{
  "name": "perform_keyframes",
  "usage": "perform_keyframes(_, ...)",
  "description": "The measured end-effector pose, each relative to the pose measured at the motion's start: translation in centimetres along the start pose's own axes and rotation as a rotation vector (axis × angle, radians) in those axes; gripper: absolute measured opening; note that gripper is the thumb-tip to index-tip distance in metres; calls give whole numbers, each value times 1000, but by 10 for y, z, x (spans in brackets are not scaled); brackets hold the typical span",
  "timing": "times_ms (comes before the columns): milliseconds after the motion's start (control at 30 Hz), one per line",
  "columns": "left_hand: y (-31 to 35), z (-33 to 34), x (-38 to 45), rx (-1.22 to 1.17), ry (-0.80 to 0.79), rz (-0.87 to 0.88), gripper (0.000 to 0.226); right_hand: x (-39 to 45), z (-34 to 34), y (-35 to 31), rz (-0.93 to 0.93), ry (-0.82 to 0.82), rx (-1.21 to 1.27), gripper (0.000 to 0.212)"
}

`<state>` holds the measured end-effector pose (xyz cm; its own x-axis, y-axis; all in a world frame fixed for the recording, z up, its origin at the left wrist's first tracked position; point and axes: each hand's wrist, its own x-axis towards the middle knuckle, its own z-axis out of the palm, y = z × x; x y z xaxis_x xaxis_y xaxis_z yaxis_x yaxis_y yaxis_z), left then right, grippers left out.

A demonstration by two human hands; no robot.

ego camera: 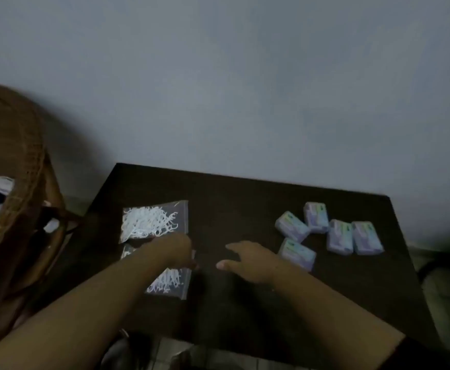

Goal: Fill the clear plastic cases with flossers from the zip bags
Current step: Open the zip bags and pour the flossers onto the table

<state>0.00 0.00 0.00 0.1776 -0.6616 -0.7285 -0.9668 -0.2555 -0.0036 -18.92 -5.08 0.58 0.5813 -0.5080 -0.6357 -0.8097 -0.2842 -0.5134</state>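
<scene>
Dark table point(245, 209) holds two zip bags point(154, 222), five cases point(292, 227).

Dim room. Dark table point(239, 209) against a pale wall point(245, 89). Two zip bags point(154, 222) of flossers at left, five cases point(328, 233) at right. Left hand point(177, 249) on nearer bag; right hand point(247, 259) spread, fingers relaxed.

The room is dim and my view soft and grainy. The dark counter point(245, 204) swallows detail, the wall point(245, 76) above is murky grey, and the edges bow and blur.
</scene>
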Motion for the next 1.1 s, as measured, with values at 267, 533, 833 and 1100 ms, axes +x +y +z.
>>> perform_keyframes(267, -22, 77, 70, -115, -103, -146, 42, 115, 97, 4, 193, -321, 477, 29)
perform_keyframes(533, -29, 80, 98, -161, -217, -101, 33, 174, 110, 5, 98, -365, 519, 23)
perform_keyframes(833, -37, 81, 100, -157, -117, 19, 16, 182, 119, 9, -76, -189, 566, 16)
perform_keyframes(1100, -31, 113, 83, -243, 108, 123, 15, 152, 143, 20, -125, 33, 585, 24)
